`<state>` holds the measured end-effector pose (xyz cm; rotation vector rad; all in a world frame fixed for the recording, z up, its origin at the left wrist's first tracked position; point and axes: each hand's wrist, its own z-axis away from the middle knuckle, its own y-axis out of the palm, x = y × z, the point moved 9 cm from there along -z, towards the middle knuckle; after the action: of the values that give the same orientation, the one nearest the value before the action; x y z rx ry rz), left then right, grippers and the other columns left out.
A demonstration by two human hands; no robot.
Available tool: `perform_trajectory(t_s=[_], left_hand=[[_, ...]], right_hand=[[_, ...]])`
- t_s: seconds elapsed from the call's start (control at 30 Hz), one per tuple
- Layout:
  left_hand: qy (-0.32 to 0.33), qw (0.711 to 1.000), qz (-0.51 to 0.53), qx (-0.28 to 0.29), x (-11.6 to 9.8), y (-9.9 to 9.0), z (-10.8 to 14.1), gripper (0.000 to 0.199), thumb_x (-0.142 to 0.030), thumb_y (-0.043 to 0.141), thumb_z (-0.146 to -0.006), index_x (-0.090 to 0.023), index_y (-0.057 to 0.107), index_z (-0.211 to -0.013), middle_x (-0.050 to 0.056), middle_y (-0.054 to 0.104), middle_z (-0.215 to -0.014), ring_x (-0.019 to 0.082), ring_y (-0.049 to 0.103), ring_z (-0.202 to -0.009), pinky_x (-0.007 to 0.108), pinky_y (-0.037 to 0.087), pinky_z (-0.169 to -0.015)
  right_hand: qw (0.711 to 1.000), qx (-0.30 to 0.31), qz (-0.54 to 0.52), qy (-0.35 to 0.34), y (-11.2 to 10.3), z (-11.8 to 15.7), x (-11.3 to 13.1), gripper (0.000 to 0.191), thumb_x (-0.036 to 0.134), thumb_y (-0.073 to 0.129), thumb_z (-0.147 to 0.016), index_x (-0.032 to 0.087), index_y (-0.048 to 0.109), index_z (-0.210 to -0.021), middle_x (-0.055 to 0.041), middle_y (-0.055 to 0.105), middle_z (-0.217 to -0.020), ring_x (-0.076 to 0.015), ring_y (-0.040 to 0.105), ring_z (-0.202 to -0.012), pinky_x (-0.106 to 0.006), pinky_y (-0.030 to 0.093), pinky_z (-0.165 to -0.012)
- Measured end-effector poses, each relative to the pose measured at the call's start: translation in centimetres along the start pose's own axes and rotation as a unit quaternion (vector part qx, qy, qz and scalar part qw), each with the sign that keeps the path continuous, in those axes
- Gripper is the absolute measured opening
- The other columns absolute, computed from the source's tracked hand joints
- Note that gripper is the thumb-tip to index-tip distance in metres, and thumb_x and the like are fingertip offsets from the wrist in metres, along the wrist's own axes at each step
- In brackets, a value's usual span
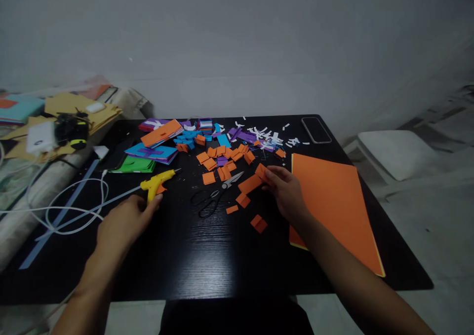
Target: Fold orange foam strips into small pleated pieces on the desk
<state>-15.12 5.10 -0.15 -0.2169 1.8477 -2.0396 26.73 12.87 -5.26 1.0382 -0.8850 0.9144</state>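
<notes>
My left hand (128, 216) grips the lower handle of a yellow hot glue gun (157, 179), its nozzle pointing right, away from me. Something small and orange shows beside the handle. Between thumb and fingers, my right hand (283, 187) pinches a small folded orange paper piece (261, 171). A flat orange paper strip (250, 183) lies just under it. Black-handled scissors (218, 194) rest on the table between my hands, blades partly apart. Around them lie several small orange paper pieces (210, 164), some folded, including a loose one (258, 223) nearer to me.
A stack of large orange sheets (329, 202) lies under my right forearm. White and purple scraps (266, 136) litter the back. Folded blue pieces (187, 138), green paper (137, 165) and a phone (316, 130) stand further off. A white cable (77, 208) loops at left.
</notes>
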Motion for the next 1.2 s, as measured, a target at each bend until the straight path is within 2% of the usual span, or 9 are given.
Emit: perform_trajectory(t_s=[0.17, 0.3, 0.47, 0.53, 0.6, 0.7, 0.9, 1.07, 1.2], left_hand=[[-0.027, 0.997, 0.072, -0.006, -0.3, 0.6, -1.4, 0.048, -0.064, 0.053, -0.089, -0.020, 0.068, -0.077, 0.011, 0.073, -0.071, 0.030, 0.068, -0.065, 0.031, 0.041, -0.054], [-0.037, 0.978, 0.205, -0.018, 0.0, 0.3, -1.4, 0.044, -0.061, 0.064, -0.081, -0.018, 0.069, -0.078, 0.007, 0.072, -0.066, 0.026, 0.066, -0.060, 0.030, 0.042, -0.053], [0.021, 0.857, 0.514, -0.027, -2.4, -1.6, 0.1, 0.033, -0.046, 0.079, -0.076, -0.018, 0.065, -0.086, 0.000, 0.069, -0.067, 0.016, 0.064, -0.062, 0.026, 0.050, -0.064], [0.042, 0.802, 0.595, -0.014, -3.9, -2.0, 0.3, 0.032, -0.038, 0.082, -0.073, -0.020, 0.065, -0.092, -0.001, 0.072, -0.072, 0.015, 0.066, -0.064, 0.024, 0.049, -0.064], [0.070, 0.778, 0.624, 0.030, -6.0, -1.7, 0.0, 0.036, -0.035, 0.086, -0.067, -0.020, 0.066, -0.092, -0.001, 0.072, -0.070, 0.015, 0.064, -0.060, 0.023, 0.047, -0.059], [0.104, 0.796, 0.581, 0.134, -9.5, 0.0, -0.6, 0.028, -0.037, 0.084, -0.070, -0.015, 0.070, -0.080, 0.002, 0.069, -0.062, 0.014, 0.060, -0.057, 0.023, 0.043, -0.056], [0.189, 0.798, 0.535, 0.204, -14.3, 1.8, -1.3, 0.029, -0.037, 0.073, -0.079, -0.015, 0.068, -0.061, 0.003, 0.064, -0.057, 0.014, 0.055, -0.056, 0.025, 0.042, -0.059], [0.183, 0.811, 0.525, 0.184, -14.2, 2.9, -0.6, 0.028, -0.043, 0.074, -0.081, -0.015, 0.076, -0.079, 0.006, 0.073, -0.071, 0.016, 0.060, -0.061, 0.026, 0.047, -0.059], [0.159, 0.830, 0.503, 0.181, -13.3, 4.0, -0.1, 0.045, -0.053, 0.081, -0.074, -0.015, 0.079, -0.097, 0.010, 0.080, -0.094, 0.021, 0.068, -0.073, 0.028, 0.052, -0.060]], right_hand=[[1.000, 0.013, 0.023, 0.002, 0.3, 0.3, 0.0, 0.037, 0.039, 0.091, -0.064, 0.021, 0.071, -0.090, -0.0015, 0.071, -0.090, -0.0170, 0.069, -0.077, -0.025, 0.057, -0.054], [0.999, 0.037, 0.029, 0.002, 0.8, 0.6, -0.2, 0.039, 0.039, 0.090, -0.065, 0.022, 0.069, -0.094, -0.0007, 0.070, -0.088, -0.0166, 0.067, -0.078, -0.024, 0.055, -0.053], [0.997, 0.064, 0.044, 0.001, 1.4, 1.1, -0.7, 0.041, 0.039, 0.091, -0.067, 0.022, 0.066, -0.095, -0.0006, 0.070, -0.090, -0.0171, 0.068, -0.079, -0.026, 0.057, -0.058], [0.996, 0.078, 0.051, 0.004, 1.8, 1.3, -0.9, 0.041, 0.039, 0.091, -0.067, 0.022, 0.065, -0.094, -0.0005, 0.070, -0.089, -0.0175, 0.069, -0.080, -0.029, 0.060, -0.063], [0.993, 0.095, 0.070, 0.009, 2.2, 1.6, -1.1, 0.041, 0.039, 0.090, -0.067, 0.022, 0.065, -0.095, -0.0010, 0.071, -0.090, -0.0186, 0.070, -0.081, -0.032, 0.061, -0.069], [0.989, 0.108, 0.103, 0.010, 2.4, 1.9, -1.2, 0.041, 0.038, 0.090, -0.067, 0.022, 0.067, -0.097, -0.0017, 0.072, -0.090, -0.0202, 0.071, -0.081, -0.036, 0.062, -0.074], [0.981, 0.119, 0.150, -0.005, 2.6, 1.9, -1.5, 0.035, 0.037, 0.086, -0.069, 0.021, 0.069, -0.096, -0.0018, 0.073, -0.087, -0.0200, 0.071, -0.079, -0.035, 0.060, -0.074], [0.976, 0.125, 0.174, -0.044, 2.8, 2.3, -1.2, 0.026, 0.033, 0.081, -0.075, 0.024, 0.068, -0.097, -0.0015, 0.072, -0.089, -0.0200, 0.070, -0.079, -0.033, 0.058, -0.070], [0.972, 0.138, 0.185, -0.054, 3.4, 2.9, -1.2, 0.022, 0.029, 0.079, -0.076, 0.025, 0.068, -0.095, -0.0001, 0.070, -0.087, -0.0192, 0.068, -0.076, -0.032, 0.056, -0.068]])
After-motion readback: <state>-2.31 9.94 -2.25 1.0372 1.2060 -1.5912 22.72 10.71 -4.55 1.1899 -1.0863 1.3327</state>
